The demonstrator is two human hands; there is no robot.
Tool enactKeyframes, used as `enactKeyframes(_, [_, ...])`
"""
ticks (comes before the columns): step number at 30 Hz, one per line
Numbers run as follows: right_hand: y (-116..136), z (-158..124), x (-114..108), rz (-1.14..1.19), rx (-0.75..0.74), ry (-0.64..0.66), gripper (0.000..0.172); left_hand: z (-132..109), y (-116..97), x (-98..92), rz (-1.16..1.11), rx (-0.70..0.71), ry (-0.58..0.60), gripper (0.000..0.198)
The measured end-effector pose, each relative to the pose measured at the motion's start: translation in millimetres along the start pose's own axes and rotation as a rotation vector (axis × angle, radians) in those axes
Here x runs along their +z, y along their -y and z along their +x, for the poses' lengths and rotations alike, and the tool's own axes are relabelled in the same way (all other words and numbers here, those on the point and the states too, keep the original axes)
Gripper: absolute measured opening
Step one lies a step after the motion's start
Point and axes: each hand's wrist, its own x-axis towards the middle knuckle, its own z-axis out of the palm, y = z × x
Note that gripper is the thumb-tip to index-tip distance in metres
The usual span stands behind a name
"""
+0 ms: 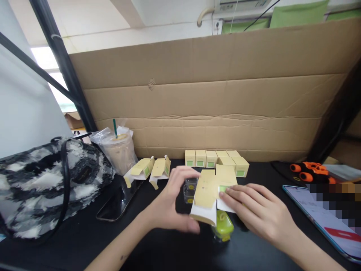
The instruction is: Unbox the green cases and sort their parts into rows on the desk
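- The half-folded carton, tan outside, white inside and with a green label on one flap, is held just above the bench, near the middle of its front edge and between both hands.
- The left hand grips the carton's left side: its fingers curl over the top panel and the thumb sits under the lower white edge.
- The right hand lays its fingers, straight and pressed together, flat on the right flap beside the green label. Its thumb is hidden, so I cannot tell whether it pinches the flap.
- A green jar stands on the bench directly under the carton's lower edge, partly covered by it.
- A small clear container sits just behind the carton, between the left hand's fingers and the flap.
- A row of closed little boxes lines the back edge, against the cardboard wall.
- Two open boxes lie left of that row.
- An iced drink cup in a plastic bag stands toward the back left, and a dark phone lies flat in front of it.
- A black-and-white fuzzy bag fills the left end.
- A lit smartphone lies at the right edge, with an orange-and-black object behind it.
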Motion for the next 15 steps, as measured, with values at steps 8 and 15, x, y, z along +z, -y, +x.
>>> enactKeyframes(8, [5,5,10,-0.01,0.152,0.016,0.032,12,4,-24.0,0.425,0.053,0.094,0.027])
enactKeyframes(15, [9,6,10,0.058,0.248,0.019,0.026,16,39,-135.7,1.219,-0.117,-0.192,0.044])
